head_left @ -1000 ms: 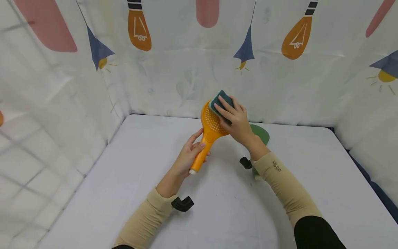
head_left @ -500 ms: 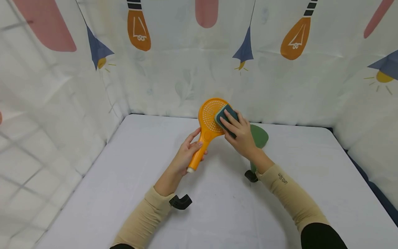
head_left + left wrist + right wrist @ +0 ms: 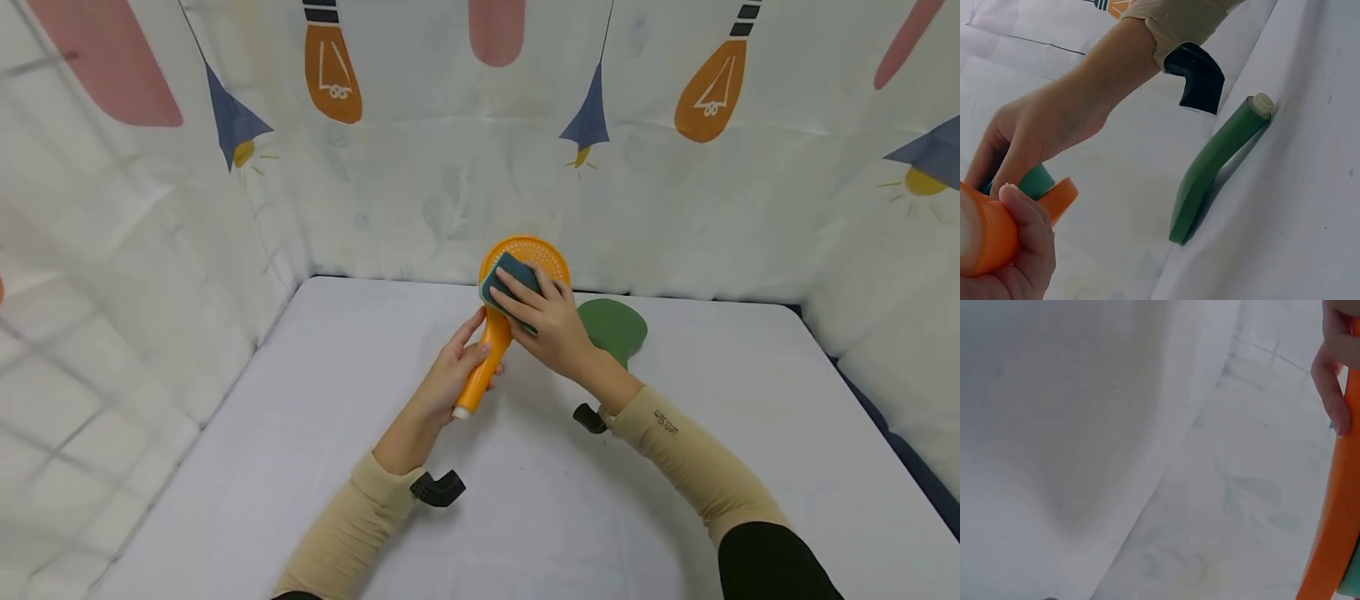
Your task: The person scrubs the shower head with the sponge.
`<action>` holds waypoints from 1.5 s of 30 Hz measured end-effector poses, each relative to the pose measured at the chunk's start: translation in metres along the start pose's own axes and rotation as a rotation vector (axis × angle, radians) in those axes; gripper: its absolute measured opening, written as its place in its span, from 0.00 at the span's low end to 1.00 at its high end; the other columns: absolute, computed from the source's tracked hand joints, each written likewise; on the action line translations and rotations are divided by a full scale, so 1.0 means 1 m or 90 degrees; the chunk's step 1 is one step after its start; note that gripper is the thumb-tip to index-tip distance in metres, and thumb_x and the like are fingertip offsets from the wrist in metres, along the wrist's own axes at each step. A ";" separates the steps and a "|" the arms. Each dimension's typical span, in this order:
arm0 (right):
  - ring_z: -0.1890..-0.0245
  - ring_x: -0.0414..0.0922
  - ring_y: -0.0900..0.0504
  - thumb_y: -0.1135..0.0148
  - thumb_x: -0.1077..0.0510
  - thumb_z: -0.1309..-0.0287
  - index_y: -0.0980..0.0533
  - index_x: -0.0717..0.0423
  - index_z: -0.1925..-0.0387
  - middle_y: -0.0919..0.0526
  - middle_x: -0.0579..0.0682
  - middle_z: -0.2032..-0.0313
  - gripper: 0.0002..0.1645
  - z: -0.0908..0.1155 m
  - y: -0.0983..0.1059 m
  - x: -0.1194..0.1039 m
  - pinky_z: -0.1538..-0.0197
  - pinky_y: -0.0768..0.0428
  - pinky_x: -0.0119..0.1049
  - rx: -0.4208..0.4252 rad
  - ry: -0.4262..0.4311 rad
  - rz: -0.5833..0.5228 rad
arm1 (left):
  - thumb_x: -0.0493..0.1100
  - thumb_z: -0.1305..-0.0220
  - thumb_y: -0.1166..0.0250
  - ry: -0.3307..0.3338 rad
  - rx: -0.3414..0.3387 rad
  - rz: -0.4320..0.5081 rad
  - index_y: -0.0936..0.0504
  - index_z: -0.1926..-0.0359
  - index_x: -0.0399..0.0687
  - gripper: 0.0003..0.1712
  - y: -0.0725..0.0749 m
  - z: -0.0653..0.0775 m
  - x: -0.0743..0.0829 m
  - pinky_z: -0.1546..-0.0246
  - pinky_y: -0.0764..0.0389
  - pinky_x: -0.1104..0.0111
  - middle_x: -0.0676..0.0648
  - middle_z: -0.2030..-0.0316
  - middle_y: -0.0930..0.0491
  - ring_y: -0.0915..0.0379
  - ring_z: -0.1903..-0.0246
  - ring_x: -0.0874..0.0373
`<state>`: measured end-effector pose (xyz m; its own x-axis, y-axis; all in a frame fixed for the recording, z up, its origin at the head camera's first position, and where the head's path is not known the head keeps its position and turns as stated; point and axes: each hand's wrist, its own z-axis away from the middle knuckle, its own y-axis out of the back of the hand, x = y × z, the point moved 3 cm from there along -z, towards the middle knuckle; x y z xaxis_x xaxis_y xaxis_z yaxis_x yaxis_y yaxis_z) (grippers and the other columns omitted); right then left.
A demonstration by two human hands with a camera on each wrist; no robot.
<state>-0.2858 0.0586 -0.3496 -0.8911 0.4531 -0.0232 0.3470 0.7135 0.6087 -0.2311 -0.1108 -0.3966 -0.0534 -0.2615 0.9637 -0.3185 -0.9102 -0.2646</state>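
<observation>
Green object (image 3: 611,327), perhaps showerhead, on white table (image 3: 352,358).

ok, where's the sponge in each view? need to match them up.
Head: sponge near center, under the right hand's fingers, over the orange shower head.
Left wrist: sponge at left, just below mid-height, partly hidden by the right hand.
Right wrist: sponge in the bottom-right corner, a teal sliver cut off by the frame.
Shared landmark: the orange shower head, in all three.

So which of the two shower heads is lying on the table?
The green shower head; the orange one is held up in the left hand.
</observation>
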 end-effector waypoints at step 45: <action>0.39 0.73 0.28 0.24 0.71 0.53 0.16 0.59 0.43 0.19 0.60 0.39 0.31 0.035 0.005 0.017 0.51 0.25 0.69 -0.009 0.004 0.010 | 0.41 0.19 0.52 0.063 0.065 0.060 0.51 0.18 0.61 0.35 0.002 -0.001 -0.002 0.67 0.19 0.76 0.36 0.36 0.36 0.24 0.66 0.62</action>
<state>-0.2889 0.0885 -0.3746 -0.8873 0.4612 -0.0081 0.3573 0.6983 0.6202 -0.2323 -0.1122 -0.3987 -0.1736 -0.3192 0.9317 -0.2093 -0.9125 -0.3516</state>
